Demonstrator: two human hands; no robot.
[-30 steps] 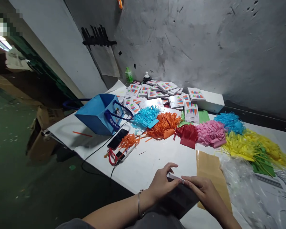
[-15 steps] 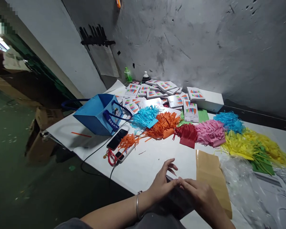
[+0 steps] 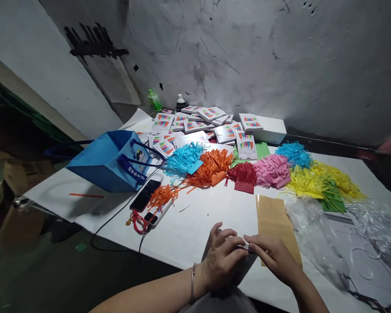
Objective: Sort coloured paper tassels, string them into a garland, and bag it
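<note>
My left hand (image 3: 223, 254), with a silver bangle at the wrist, curls its fingers over the top of a dark grey, flat-sided thing (image 3: 246, 270) at the table's front edge. My right hand (image 3: 275, 255) pinches a thin edge, white above and dark below, between thumb and forefinger, close to the left fingertips. What this piece is cannot be made out. Beside my right hand lies a tan paper sheet (image 3: 272, 215). Beyond the hands runs a row of fringed tissue tassels: blue (image 3: 185, 158), orange (image 3: 211, 165), red (image 3: 243, 176), pink (image 3: 272, 170) and yellow (image 3: 306, 180).
Several flat printed packs (image 3: 211, 114) are heaped at the back by a white box (image 3: 272, 129). A blue bag (image 3: 101, 163) stands at left, near a phone (image 3: 145, 195) and a cable (image 3: 99, 232). Clear plastic (image 3: 316, 234) and silver tinsel (image 3: 378, 230) lie at right.
The view has turned to the right. My left hand has shifted from loosely raised fingers to fingers curled over the grey thing. My right hand now pinches the thin edge.
</note>
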